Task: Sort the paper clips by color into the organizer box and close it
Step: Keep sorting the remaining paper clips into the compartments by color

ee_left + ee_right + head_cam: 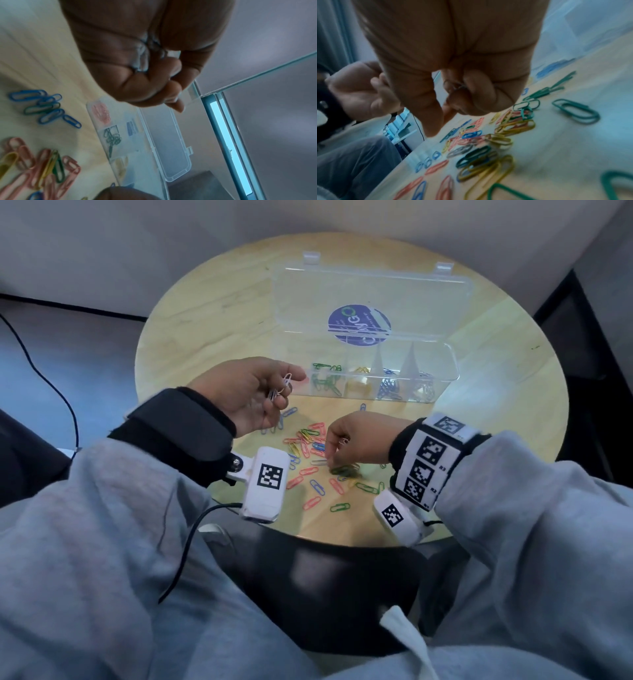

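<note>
The clear organizer box (pixel 448 371) stands at the back of the round wooden table (pixel 212 313), its lid (pixel 373 289) lying open behind it. Its compartments hold green (pixel 325 378), yellow (pixel 358 383), blue (pixel 388 388) and white clips (pixel 424 388). My left hand (pixel 287 390) hovers by the box's left end and pinches a few white clips (pixel 285 385), which show in the palm (pixel 142 54) in the left wrist view. My right hand (pixel 334 448) is curled over the loose mixed pile (pixel 308 470) with a pale clip (pixel 452 84) inside its fingers.
Loose clips (pixel 488 136) of pink, blue, green and yellow spread to the table's near edge (pixel 342 539). A black cable (pixel 51 385) runs along the floor on the left. Grey sleeves and wrist cameras (pixel 265 484) sit low over the near rim.
</note>
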Demonstrator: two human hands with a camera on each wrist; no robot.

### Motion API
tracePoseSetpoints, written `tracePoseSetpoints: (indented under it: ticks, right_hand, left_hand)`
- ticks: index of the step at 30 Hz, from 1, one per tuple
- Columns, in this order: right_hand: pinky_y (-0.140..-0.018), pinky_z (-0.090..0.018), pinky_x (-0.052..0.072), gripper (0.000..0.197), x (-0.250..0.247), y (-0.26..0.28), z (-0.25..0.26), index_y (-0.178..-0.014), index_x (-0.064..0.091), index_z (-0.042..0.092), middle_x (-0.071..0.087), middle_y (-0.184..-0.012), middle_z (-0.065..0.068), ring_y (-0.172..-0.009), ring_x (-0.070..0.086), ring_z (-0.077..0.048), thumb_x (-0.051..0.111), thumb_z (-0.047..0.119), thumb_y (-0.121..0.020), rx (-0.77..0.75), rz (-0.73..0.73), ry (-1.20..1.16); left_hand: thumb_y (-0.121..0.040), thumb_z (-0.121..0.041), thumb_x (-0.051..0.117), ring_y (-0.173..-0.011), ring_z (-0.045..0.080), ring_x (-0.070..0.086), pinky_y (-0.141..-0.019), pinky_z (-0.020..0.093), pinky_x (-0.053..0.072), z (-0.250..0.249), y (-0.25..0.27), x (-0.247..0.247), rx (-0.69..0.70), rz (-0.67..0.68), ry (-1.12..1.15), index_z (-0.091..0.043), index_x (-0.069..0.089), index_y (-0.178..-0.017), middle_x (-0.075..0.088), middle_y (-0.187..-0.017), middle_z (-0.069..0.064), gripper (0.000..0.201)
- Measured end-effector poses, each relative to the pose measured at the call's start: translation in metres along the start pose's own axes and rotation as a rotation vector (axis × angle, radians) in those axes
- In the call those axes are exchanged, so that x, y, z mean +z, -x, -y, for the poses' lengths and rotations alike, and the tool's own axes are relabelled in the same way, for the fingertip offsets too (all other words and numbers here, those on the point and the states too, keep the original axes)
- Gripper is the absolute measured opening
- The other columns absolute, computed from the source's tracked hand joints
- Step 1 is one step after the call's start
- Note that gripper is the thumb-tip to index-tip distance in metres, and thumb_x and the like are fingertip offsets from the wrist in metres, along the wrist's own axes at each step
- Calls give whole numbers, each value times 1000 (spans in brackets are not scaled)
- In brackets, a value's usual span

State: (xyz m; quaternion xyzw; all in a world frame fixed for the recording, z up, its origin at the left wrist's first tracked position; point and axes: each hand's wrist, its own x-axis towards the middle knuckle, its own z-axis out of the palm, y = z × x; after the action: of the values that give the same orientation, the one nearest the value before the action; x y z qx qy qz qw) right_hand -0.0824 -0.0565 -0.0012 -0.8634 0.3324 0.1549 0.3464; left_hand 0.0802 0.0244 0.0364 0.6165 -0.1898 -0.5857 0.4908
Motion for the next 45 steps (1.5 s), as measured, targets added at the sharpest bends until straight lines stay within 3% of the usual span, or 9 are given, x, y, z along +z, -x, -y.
tracePoseSetpoints:
  ticks: [3, 7, 9, 18, 26, 30, 33, 39, 45]
  right_hand:
    - [-53, -17, 41, 11, 3, -7, 0, -75, 61, 21, 59, -66, 8, -53, 49, -3, 66, 16, -84, 3, 72, -102]
    - [-39, -14, 40, 27, 2, -9, -1, -76, 57, 10, 53, -65, -5, -44, 51, -6, 44, -10, -89, 78, 139, -779]
    - [-37, -14, 39, 32, 0, -10, -2, -77, 58, 9, 52, -64, -5, -42, 52, -7, 37, -13, -87, 124, 128, -845]
    - [-55, -20, 36, 7, -7, -8, 12, -87, 67, 28, 51, -60, 12, -55, 45, -1, 66, 23, -82, 7, 41, 59]
    - [-47, -22, 29, 9, 5, -19, 28, -86, 55, 19, 49, -75, 5, -70, 46, -16, 63, 17, -82, -57, 96, 463]
    - [-45, -20, 32, 12, 7, -20, 29, -73, 57, 17, 50, -64, 4, -57, 43, -14, 60, 6, -72, -19, 126, 452]
    - [-49, -20, 38, 13, -4, -14, 14, -66, 59, 19, 50, -56, 8, -52, 44, -8, 66, 14, -75, 32, 85, 195]
    - [-38, -14, 39, 29, -26, 8, -25, -65, 45, 13, 53, -53, -2, -46, 48, -11, 51, -6, -86, 150, -76, -1075]
    - [-40, -14, 45, 21, -27, 16, -39, -82, 61, 5, 53, -52, -2, -39, 51, -9, 44, -6, -89, 180, -125, -1417]
  left_hand:
    - [-83, 0, 28, -40, 6, 41, -34, 10, 30, -3, 1, -4, -6, -7, 105, -11, 53, -71, 45, -61, 0, 30]
    - [-82, 0, 26, -39, 8, 43, -34, 9, 30, -4, 1, -7, -17, -43, 155, -9, 52, -69, 50, -64, 4, 31]
    - [-83, -1, 27, -39, 8, 43, -35, 9, 30, -4, 1, -6, -22, -47, 156, -9, 53, -70, 52, -64, 4, 30]
    - [-87, -7, 32, -40, 7, 46, -36, 10, 34, -1, -6, -5, -34, -49, 173, -7, 58, -79, 49, -65, 3, 27]
    - [-95, -17, 35, -59, 17, 64, -49, 17, 55, 5, -16, -5, -43, -17, 235, -3, 61, -85, 59, -79, 11, 31]
    - [-97, -11, 33, -65, 18, 69, -61, 22, 58, 8, -18, -1, -29, 24, 227, -4, 62, -90, 65, -86, 12, 31]
    - [-96, -14, 34, -79, 22, 67, -70, 25, 58, 8, -20, 1, -18, 53, 233, -3, 62, -93, 66, -91, 14, 30]
    - [-98, -28, 32, -87, 25, 66, -71, 29, 58, 3, -22, 12, -27, 126, 260, -2, 61, -98, 66, -96, 18, 40]
    - [-98, -35, 33, -92, 25, 65, -74, 30, 57, 1, -30, 25, -38, 161, 234, -3, 62, -101, 66, -100, 18, 43]
